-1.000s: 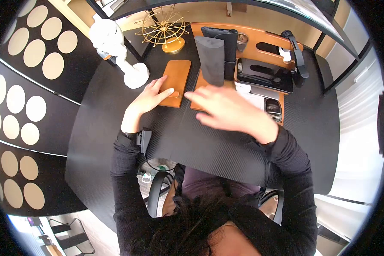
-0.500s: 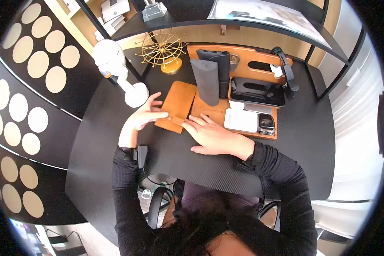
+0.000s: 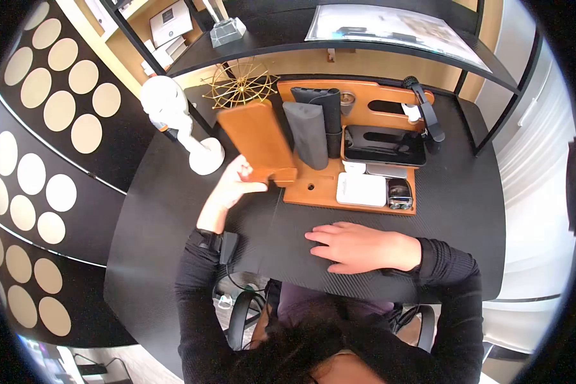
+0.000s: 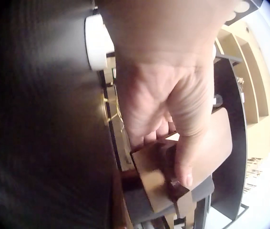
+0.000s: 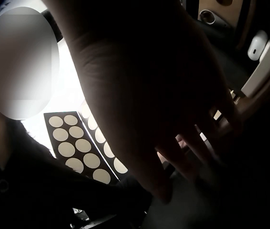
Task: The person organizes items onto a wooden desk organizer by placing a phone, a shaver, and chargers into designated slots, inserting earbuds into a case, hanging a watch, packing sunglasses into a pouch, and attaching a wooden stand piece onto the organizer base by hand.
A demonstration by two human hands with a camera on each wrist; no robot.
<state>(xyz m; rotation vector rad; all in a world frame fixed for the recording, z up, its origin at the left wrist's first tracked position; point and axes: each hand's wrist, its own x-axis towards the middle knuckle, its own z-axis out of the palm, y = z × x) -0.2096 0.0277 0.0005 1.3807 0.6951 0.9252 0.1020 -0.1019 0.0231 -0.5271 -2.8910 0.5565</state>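
Observation:
The left hand [image 3: 229,192] grips the lower end of a brown wooden stand [image 3: 259,137], which is tilted up with its small ledge toward the person. In the left wrist view the thumb of the left hand [image 4: 166,105] presses the ledge end of the stand [image 4: 216,143], and the other fingers lie behind it. The right hand [image 3: 365,248] lies palm down near the front of the black desk [image 3: 281,249], fingers spread and holding nothing. In the right wrist view the right hand [image 5: 149,105] is dark, its fingers apart.
A brown organizer [image 3: 320,198] holds a grey case [image 3: 307,134], a black phone [image 3: 384,146], a white box [image 3: 361,190] and a watch [image 3: 400,194]. A white lamp-like figure [image 3: 206,157] and a gold wheel ornament [image 3: 240,86] stand at the back left. Above runs a black shelf [image 3: 269,48].
The brown stand, flat on the desk before, is now raised and tilted in the left hand. The right hand has moved away from it, toward the front right of the desk.

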